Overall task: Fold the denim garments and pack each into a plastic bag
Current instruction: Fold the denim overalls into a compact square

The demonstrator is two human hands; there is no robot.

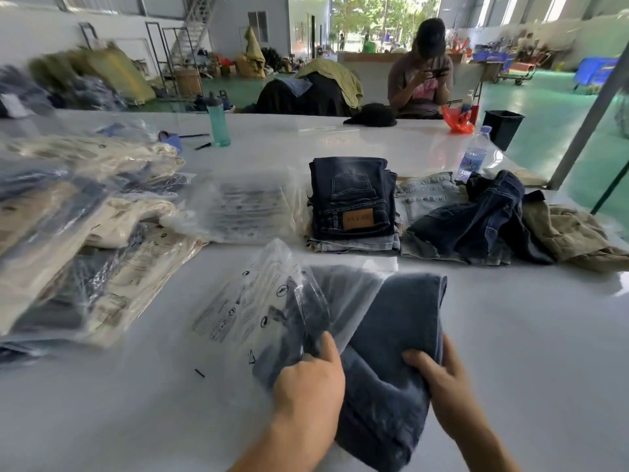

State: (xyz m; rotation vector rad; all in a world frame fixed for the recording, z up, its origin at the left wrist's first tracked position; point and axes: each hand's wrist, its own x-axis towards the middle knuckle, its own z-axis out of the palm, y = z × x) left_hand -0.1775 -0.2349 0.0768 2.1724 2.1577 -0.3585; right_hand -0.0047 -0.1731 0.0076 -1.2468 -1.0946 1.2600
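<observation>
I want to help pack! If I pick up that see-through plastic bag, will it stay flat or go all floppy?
Probably floppy: the plastic bag already crinkles and lifts where the left hand holds its opening. It looks thin and glossy, so likely light and slippery. The folded denim partly inside should weigh that end down.

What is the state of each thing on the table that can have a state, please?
Folded denim garment: partly inside the bag, held.
Plastic bag: mouth open, half filled.
Left hand: gripping the bag edge and the denim.
Right hand: gripping the garment.
Dark jeans: folded, on top of a stack, not bagged.
Dark denim piece: crumpled, unfolded.
Teal bottle: upright, capped.
Water bottle: upright, capped.
</observation>
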